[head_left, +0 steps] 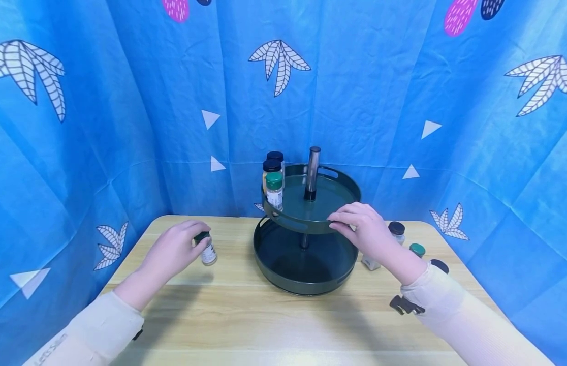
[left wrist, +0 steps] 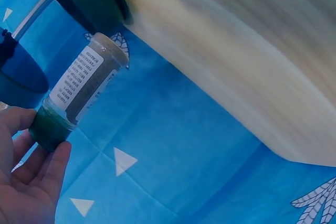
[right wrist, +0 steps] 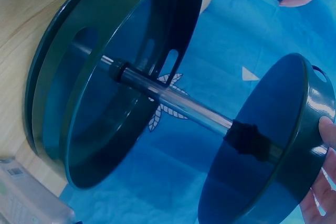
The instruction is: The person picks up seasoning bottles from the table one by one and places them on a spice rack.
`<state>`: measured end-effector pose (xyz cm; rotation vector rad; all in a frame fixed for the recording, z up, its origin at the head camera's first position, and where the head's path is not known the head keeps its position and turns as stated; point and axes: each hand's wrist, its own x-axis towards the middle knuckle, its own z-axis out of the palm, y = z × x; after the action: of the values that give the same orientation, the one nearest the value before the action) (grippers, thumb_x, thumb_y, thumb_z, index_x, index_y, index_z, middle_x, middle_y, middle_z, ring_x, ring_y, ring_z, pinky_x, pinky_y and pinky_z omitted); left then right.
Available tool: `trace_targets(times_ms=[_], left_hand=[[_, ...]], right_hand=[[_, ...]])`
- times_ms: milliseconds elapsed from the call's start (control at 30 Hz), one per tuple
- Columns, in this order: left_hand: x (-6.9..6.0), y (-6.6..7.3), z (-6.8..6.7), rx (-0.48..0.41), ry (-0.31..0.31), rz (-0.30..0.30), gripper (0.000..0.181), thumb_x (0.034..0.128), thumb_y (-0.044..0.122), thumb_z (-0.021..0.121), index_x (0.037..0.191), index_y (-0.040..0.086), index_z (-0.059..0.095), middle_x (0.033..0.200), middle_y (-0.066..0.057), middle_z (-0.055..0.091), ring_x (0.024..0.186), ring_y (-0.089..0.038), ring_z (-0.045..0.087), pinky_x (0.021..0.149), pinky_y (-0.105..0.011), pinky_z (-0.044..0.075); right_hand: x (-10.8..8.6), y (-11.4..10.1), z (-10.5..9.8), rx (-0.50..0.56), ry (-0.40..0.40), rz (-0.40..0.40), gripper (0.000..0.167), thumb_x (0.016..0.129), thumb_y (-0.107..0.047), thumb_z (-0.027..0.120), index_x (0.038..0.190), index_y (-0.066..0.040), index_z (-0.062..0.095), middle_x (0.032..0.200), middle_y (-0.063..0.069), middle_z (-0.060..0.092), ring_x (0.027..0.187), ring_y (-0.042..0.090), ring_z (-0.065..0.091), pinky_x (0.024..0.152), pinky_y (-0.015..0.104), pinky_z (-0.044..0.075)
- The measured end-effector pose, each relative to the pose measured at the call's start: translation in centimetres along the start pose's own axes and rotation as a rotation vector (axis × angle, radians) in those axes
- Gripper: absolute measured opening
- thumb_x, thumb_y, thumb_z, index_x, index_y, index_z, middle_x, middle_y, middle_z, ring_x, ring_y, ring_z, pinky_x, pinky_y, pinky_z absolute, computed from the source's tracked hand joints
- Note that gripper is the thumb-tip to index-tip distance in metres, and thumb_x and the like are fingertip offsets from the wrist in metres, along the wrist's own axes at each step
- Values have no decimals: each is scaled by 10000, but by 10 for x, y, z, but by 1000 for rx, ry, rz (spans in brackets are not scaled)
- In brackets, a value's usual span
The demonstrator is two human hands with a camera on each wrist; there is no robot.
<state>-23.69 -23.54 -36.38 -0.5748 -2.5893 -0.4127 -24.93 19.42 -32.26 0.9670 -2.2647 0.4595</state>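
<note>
On the left, my left hand pinches a small spice jar by its dark green lid. The left wrist view shows that jar base-up in the tilted picture, with a printed white label and greyish-brown contents. My right hand holds the front right rim of the upper tray of a dark green two-tier stand, thumb and fingers on the edge. A green-lidded jar and two black-lidded jars stand together at that tray's left side. Below it is the lower tray.
Several more jars stand at the right behind my right forearm, including a black-lidded jar and a green-lidded jar, partly hidden. A metal post rises through the stand. Blue patterned cloth surrounds the wooden table.
</note>
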Motion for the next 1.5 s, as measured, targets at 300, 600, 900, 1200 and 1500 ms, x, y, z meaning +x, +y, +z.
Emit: trace_targets(times_ms=[300, 600, 900, 1200, 1500], left_hand=[[9, 13, -10, 22, 21, 60, 241, 871, 151, 787, 1076, 35, 732, 1103, -132, 716, 1018, -325, 688, 878, -500, 562], [17, 30, -23, 37, 14, 99, 264, 876, 155, 785, 1103, 30, 735, 1105, -121, 715, 1038, -314, 679, 893, -486, 559], [24, 42, -34, 47, -14, 124, 268, 877, 160, 788, 1110, 40, 736, 1124, -119, 712, 1056, -314, 672, 910, -488, 553], [30, 50, -44, 52, 17, 208, 281, 867, 149, 797, 1115, 35, 733, 1118, -124, 716, 1043, -303, 680, 893, -478, 563], [39, 56, -51, 34, 26, 286, 307, 845, 158, 821, 1118, 46, 736, 1118, -108, 721, 1047, -292, 682, 880, -457, 572]], right_hand=[[0, 0, 0, 2, 2, -1, 266, 764, -90, 864, 1019, -101, 791, 943, 15, 734, 909, 213, 652, 787, 400, 535], [0, 0, 0, 2, 7, -3, 266, 758, -94, 868, 1013, -99, 794, 942, 17, 736, 909, 216, 653, 786, 401, 534], [1, -1, 0, 6, 11, -3, 265, 756, -98, 869, 1010, -99, 795, 940, 17, 736, 907, 216, 655, 788, 398, 534], [1, 0, 0, 7, 3, 2, 265, 761, -90, 865, 1016, -96, 793, 940, 19, 735, 905, 215, 652, 781, 401, 536], [1, 0, 0, 7, 11, -9, 267, 756, -90, 868, 1012, -97, 792, 938, 18, 734, 905, 218, 653, 784, 405, 536]])
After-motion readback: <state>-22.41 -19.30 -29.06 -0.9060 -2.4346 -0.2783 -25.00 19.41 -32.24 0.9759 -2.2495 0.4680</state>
